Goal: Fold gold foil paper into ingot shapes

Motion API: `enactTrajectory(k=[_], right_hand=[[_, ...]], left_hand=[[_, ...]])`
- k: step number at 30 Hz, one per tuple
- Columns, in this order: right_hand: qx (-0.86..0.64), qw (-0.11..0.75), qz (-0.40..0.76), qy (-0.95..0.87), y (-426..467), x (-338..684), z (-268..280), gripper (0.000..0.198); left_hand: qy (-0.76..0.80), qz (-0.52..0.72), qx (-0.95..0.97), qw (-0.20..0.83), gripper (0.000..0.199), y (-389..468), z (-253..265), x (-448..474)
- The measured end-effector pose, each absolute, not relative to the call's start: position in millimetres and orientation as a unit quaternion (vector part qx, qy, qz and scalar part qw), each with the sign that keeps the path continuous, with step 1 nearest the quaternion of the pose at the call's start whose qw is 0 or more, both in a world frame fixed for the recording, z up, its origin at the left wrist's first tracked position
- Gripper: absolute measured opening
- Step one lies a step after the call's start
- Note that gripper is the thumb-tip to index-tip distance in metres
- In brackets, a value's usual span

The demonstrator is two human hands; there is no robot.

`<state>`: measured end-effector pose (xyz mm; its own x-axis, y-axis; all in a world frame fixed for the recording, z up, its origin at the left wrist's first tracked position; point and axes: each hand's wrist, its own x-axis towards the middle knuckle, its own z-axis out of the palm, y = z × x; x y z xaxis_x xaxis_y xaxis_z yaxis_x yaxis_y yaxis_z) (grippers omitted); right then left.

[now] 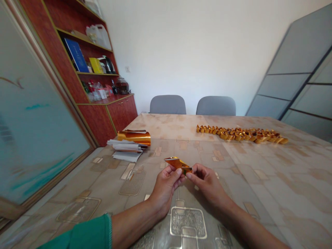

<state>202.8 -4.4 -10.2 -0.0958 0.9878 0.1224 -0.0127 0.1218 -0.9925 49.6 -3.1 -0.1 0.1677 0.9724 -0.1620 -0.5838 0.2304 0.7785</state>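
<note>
A strip of shiny gold foil paper, partly folded, is held just above the table between my two hands. My left hand pinches its left part, with the thumb on top. At its right end, my right hand grips the foil between thumb and fingers. The lower fingers of both hands are partly hidden. Beyond my left hand lies a stack of gold foil sheets with curled edges, and white papers beside it. Rows of small folded gold foil pieces rest on the far right of the table.
The table wears a patterned, glossy cover. Behind its far edge stand a grey chair and another grey chair. A red-brown cabinet with shelves is at the left, near a sliding glass panel.
</note>
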Motion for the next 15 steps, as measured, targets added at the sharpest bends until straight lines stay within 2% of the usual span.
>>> enactTrajectory(k=[9,15], right_hand=[[-0.442,0.495,0.474,-0.579,-2.3,208.1,-2.0,0.041],[-0.448,0.514,0.437,-0.587,-3.1,208.3,-6.7,0.036]], left_hand=[[0.337,0.545,0.296,0.708,0.041,-4.4,0.7,49.3],[0.34,0.545,0.286,0.711,0.04,-4.4,0.9,50.7]])
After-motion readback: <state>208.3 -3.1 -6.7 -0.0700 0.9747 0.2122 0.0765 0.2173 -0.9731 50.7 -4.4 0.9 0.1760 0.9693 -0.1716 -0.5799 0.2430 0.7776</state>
